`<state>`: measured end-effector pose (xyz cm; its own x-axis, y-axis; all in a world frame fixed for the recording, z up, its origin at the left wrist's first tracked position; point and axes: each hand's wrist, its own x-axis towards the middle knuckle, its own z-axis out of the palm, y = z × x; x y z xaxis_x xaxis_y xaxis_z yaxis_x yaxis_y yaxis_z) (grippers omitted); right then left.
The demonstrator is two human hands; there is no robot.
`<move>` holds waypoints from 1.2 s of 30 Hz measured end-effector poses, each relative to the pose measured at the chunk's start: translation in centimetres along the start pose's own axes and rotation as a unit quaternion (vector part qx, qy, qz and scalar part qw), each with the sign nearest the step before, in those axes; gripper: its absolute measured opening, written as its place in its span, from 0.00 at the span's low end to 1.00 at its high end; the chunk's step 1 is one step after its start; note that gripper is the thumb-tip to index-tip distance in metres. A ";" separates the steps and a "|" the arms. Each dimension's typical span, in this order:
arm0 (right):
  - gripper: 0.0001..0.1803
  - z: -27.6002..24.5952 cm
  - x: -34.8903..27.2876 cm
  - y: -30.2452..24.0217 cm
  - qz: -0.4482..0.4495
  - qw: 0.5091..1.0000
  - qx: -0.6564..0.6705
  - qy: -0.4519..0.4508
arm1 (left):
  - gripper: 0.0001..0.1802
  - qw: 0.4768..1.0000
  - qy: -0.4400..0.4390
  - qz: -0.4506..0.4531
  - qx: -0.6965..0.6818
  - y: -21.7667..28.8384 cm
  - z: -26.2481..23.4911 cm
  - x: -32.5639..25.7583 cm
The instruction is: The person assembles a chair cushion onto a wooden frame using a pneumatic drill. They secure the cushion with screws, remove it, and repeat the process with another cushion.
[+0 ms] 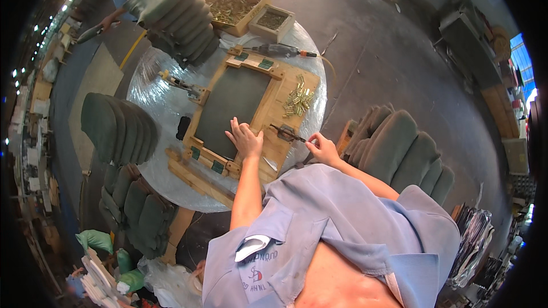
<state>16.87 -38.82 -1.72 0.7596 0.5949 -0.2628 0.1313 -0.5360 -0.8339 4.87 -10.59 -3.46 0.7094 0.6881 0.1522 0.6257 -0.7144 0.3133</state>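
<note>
1. My left hand (245,138) is spread wide, palm down, over the lower right edge of the dark grey-green panel (231,102), apparently to steady it.
2. My right hand (322,149) is narrowed, fingertips at the outer end of a dark lever-like piece (288,133) (a clamp handle, I suspect); whether they grip it, I cannot tell.
3. The panel, smooth and matt, lies inside a pale wooden frame (271,94), whose rails presumably fix its position.
4. Beside the frame, small shiny brass-coloured fittings (299,97) lie loose, seemingly left within easy reach.
5. Beyond the frame's far end I see a slim power driver (279,51), then a cardboard box (260,16) of more fittings and a small wooden box (268,35) of finer pieces.
6. Glossy clear film covers the round table (149,82), perhaps against scratches.
7. On its far side, rounded, soft-looking grey-green pads (185,20) stand nested in a leaning stack, likely to save room.
</note>
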 end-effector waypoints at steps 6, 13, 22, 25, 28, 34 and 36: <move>0.20 0.7 1.5 1.3 0.007 0.999 -0.024 -0.042 | 0.40 0.997 0.039 0.004 -0.065 -0.6 0.6 0.0; 0.13 1.1 2.8 -2.6 -0.076 0.997 0.012 0.028 | 0.37 0.998 0.005 0.017 -0.062 -1.9 0.6 -0.4; 0.10 9.1 11.3 -11.0 -0.262 0.954 -0.144 0.031 | 0.34 0.994 0.034 0.016 -0.102 -2.0 0.7 -0.2; 0.10 10.3 11.8 -10.4 -0.266 0.940 -0.209 0.049 | 0.33 0.995 0.020 0.018 -0.094 -2.0 0.9 -0.5; 0.10 12.0 12.4 -10.6 -0.260 0.937 -0.222 0.070 | 0.33 0.996 0.018 0.014 -0.086 -2.6 0.4 -0.8; 0.11 7.2 18.3 -9.6 -0.196 0.980 -0.020 0.029 | 0.24 0.967 0.137 -0.083 -0.197 -5.8 -5.2 2.2; 0.11 6.6 24.0 -13.4 -0.273 0.959 -0.042 0.066 | 0.28 0.945 0.197 -0.215 -0.146 -11.3 -5.2 2.9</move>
<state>29.13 -13.37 -0.07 0.6365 0.7226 0.2695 0.5787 -0.2166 -0.7862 -1.83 0.17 -1.64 0.1972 0.9423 0.2705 0.6717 -0.3309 0.6628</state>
